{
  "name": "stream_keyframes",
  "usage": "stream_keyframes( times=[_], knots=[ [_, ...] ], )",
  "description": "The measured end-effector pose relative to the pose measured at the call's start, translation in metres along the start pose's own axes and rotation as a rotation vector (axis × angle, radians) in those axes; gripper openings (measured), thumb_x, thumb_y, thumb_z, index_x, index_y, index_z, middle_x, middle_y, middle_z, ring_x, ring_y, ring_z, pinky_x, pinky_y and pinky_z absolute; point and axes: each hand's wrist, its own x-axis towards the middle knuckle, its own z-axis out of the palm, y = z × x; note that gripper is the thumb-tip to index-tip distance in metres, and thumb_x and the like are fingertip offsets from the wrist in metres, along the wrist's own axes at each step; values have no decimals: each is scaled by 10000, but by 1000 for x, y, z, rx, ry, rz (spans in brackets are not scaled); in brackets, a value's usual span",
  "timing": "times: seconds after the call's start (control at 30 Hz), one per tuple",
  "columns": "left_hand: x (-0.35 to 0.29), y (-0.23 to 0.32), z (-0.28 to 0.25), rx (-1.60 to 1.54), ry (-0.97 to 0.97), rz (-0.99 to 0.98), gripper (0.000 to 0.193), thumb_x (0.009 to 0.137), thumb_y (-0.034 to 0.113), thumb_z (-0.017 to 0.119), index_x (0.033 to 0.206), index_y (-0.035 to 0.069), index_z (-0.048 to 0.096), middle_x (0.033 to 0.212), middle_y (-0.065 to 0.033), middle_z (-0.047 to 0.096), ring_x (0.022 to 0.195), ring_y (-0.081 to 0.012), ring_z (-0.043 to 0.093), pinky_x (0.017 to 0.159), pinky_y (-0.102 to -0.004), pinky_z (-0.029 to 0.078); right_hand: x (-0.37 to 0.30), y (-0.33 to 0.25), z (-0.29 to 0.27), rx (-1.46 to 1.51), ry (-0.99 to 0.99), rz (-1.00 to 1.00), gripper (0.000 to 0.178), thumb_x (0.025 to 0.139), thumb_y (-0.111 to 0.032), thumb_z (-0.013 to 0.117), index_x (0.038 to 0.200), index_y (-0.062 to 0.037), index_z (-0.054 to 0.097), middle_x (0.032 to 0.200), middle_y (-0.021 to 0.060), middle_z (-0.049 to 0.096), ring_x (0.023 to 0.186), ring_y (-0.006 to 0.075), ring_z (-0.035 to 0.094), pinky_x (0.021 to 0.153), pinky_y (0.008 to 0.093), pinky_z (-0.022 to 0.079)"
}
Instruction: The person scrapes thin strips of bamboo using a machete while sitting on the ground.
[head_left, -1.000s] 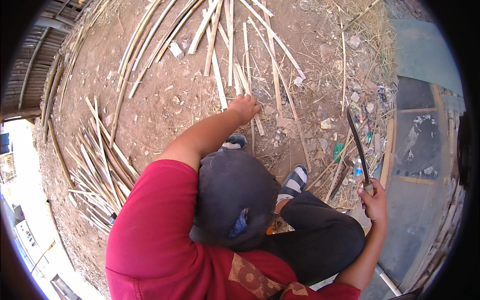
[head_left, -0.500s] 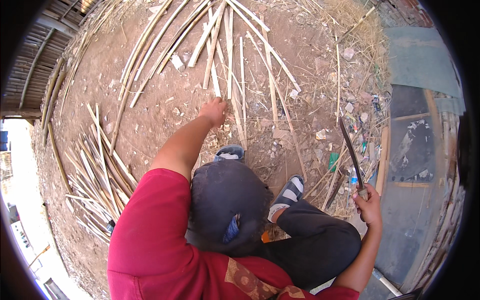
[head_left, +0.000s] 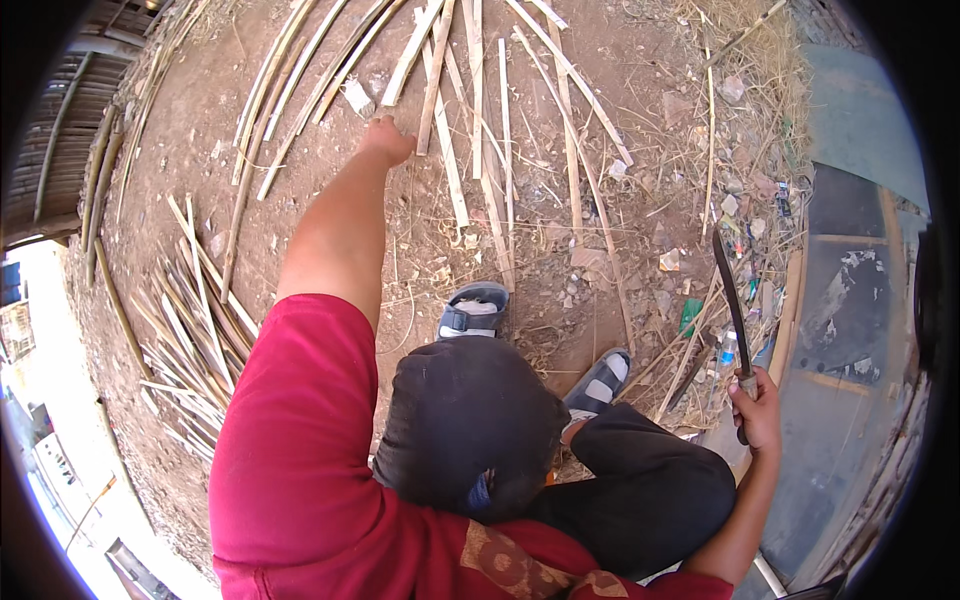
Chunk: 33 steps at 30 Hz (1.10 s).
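Stretched far forward, my left hand (head_left: 388, 143) is over the dirt with its fingers apart and nothing visible in them. Its fingertips are just short of the near end of a pale split bamboo strip (head_left: 408, 62); whether they touch it I cannot tell. Another strip (head_left: 433, 95) ends a little to the right of the hand. On the right side, my right hand (head_left: 760, 408) is closed around the handle of a long knife (head_left: 730, 300). Its dark, slightly curved blade points up and away from me.
Several more bamboo strips (head_left: 590, 92) fan out ahead. A heap of split strips (head_left: 195, 340) lies at my left. My sandalled feet (head_left: 473, 310) are on the ground before me. Litter and straw (head_left: 760, 90) lie along the right, beside dark sheet panels (head_left: 835, 280).
My left hand has moved forward and left, toward the strip ends. My right hand still holds the knife, and the view has shifted slightly.
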Motion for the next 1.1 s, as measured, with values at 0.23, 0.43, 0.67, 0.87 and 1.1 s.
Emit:
stream_keyframes(
  times=[0.23,0.43,0.67,0.87,1.1],
  knots=[
    [3,31,-13,23,-206,77,726,948,479,615,1514,66,424,1503,-278,441,1406,-401,434,1179,-453,367,-4,-9,3,-33,17,22,302,887,-105,745,1138,-53,585,733,-17,556,518,57,472,444,236,372],
    [-33,67,21,58,-201,25,506,988,362,574,1457,177,533,1462,-123,525,1434,-379,391,1073,-618,421,-8,-18,10,-28,38,11,283,881,-94,744,1119,-51,596,740,-17,556,521,62,473,448,238,376],
    [-32,69,20,-243,-2,9,401,930,310,677,1302,163,656,1270,-87,652,1182,-307,633,1002,-449,503,-11,-23,12,-61,38,-7,325,868,-103,763,1137,-34,594,785,-3,579,529,71,493,457,241,396],
    [-39,60,11,-750,68,-86,449,864,156,773,1271,25,635,1096,-130,720,1007,-247,694,895,-368,537,-7,-16,6,-42,22,3,331,867,-92,761,1141,-27,588,804,6,587,534,72,506,457,244,405],
    [-114,-36,8,-620,-358,-62,426,845,104,778,1222,-13,620,1044,-108,697,912,-194,665,834,-349,529,-6,-12,3,-32,-2,-16,322,876,-90,752,1147,-35,586,862,7,595,539,68,503,455,242,400]
  ],
)
